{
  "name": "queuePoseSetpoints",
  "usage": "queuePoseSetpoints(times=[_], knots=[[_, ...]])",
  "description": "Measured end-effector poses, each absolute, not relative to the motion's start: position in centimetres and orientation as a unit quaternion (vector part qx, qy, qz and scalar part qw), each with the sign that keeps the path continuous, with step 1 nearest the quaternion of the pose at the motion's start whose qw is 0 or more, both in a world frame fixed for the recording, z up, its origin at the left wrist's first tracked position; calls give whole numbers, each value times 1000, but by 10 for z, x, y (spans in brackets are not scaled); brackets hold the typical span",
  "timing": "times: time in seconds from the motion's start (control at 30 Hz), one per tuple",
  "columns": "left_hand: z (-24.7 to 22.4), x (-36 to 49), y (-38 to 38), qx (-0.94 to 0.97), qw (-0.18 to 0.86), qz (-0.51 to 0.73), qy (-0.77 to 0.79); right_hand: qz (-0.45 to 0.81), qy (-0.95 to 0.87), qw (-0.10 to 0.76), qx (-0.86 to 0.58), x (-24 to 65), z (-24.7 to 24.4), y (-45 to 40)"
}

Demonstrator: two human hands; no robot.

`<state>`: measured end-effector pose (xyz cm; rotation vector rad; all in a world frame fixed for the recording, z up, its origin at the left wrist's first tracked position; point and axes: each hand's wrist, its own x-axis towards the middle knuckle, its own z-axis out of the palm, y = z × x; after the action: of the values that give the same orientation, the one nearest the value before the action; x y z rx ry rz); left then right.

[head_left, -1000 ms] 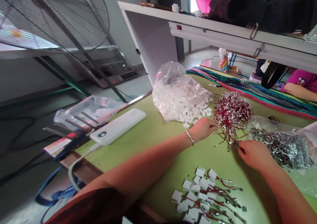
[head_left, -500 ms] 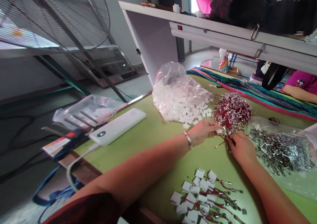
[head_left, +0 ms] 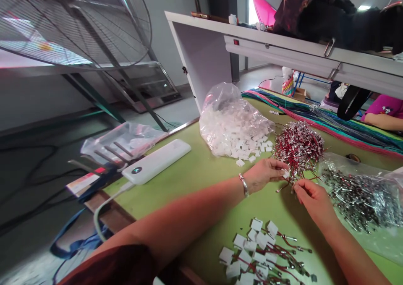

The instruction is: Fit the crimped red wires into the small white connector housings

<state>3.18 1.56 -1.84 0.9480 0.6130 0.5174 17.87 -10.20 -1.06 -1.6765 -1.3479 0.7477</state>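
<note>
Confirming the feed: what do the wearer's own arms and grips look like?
A dark maroon sleeve on the left arm, its forearm bare; a silvery bracelet around the left wrist. Left grip and right grip are ungloved; the right forearm is bare.

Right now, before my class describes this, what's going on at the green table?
Someone is working bare-handed at the green table. The left hand holds a small white block beside a heap of red wires with shiny ends. The right hand is at the heap's near edge; whether it grips a wire is unclear. Nearer the camera lies a group of white blocks with red wires running from them. A clear bag of white blocks lies beyond the left hand.
</note>
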Motion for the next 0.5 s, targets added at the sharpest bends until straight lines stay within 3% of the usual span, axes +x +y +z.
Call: queuePoseSetpoints(times=[0.37,0.5], knots=[[-14,30,11,456,827,197,263,290,-543,382,-689,180,-9,-103],[-15,29,12,487,814,192,252,406,-473,392,-677,182,-7,-103]])
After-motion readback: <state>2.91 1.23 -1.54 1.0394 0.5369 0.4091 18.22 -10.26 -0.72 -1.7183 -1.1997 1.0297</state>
